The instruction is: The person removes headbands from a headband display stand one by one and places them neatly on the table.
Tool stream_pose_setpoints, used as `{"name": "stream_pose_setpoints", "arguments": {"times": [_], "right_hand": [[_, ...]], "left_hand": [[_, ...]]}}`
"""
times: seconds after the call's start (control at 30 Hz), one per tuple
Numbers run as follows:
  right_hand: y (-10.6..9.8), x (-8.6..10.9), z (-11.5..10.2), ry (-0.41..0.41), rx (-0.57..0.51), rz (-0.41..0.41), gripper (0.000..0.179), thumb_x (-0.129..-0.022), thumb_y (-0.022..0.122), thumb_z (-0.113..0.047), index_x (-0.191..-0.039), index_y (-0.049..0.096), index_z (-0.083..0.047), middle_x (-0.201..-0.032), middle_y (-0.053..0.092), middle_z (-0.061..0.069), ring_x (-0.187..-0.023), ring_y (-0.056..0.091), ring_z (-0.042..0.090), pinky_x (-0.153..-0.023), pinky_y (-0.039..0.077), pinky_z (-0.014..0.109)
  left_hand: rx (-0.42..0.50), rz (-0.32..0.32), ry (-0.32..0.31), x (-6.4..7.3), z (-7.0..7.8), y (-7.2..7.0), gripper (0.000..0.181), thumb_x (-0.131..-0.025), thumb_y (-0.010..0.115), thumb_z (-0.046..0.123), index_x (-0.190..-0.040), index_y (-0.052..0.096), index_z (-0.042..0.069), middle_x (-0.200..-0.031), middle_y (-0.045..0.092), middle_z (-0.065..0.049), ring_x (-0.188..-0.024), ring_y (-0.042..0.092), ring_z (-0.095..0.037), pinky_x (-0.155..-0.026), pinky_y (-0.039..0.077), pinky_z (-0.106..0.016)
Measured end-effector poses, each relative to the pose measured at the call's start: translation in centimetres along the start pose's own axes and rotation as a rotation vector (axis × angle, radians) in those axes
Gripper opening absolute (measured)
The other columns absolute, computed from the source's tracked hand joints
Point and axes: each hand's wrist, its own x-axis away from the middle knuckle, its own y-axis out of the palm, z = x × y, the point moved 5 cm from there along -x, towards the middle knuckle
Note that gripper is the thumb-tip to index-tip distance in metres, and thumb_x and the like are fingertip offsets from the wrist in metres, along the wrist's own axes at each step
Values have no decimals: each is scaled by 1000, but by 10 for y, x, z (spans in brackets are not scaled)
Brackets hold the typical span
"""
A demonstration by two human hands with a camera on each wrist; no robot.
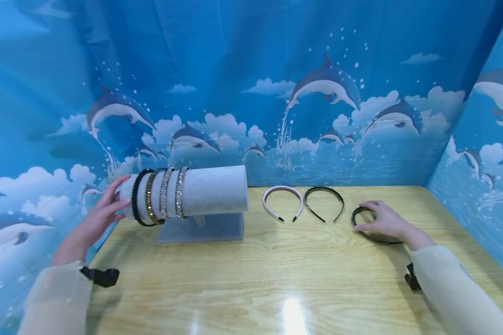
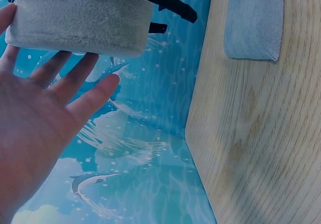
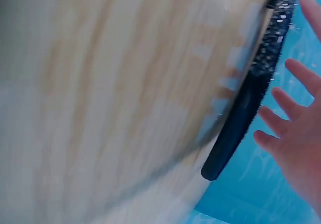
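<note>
My left hand (image 1: 97, 218) is at the left end of a grey plush display roll (image 1: 214, 188), fingers spread and mostly straight against it. In the left wrist view the fingertips are right at the roll's edge (image 2: 80, 28). Around the roll sit a black headband (image 1: 136, 197), a gold one (image 1: 149, 197) and two glittery ones (image 1: 179, 193). At the right, my right hand (image 1: 384, 222) holds a black headband by its curve, thumb and fingers on either side. Its glitter-covered band (image 3: 273, 38) ends in a smooth black tip, seen in the right wrist view.
A white headband (image 1: 282, 188) and a black headband (image 1: 324, 189) lie side by side on the wooden table (image 1: 243, 279). The roll's grey base (image 1: 218, 228) stands at the left. A blue dolphin-print curtain (image 1: 243, 60) closes off the back and sides.
</note>
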Motion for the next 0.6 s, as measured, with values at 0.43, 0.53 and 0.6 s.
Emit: {"name": "stream_pose_setpoints", "arguments": {"times": [0.43,0.53,0.6], "right_hand": [[-26,51,-6,-194,-12,78,29,-84,75,-10,-109,67,1,-105,66,14,-94,61,28,-79,48,51],[-27,60,-1,-206,9,60,24,-82,77,-10,-103,69,-3,-99,68,7,-89,61,16,-74,49,40],[-26,64,3,-200,17,43,23,-81,77,-11,-102,69,-6,-97,68,3,-88,60,11,-74,49,37]], "left_hand": [[4,0,9,1,-1,0,60,-106,41,24,-155,10,36,-133,33,11,-109,47,0,-81,44,-19],[1,4,4,0,-2,-1,60,-106,41,24,-155,10,37,-135,32,10,-109,47,0,-81,44,-19],[2,4,3,-1,-1,-1,59,-106,41,24,-155,10,37,-135,32,10,-109,47,0,-81,44,-19]]}}
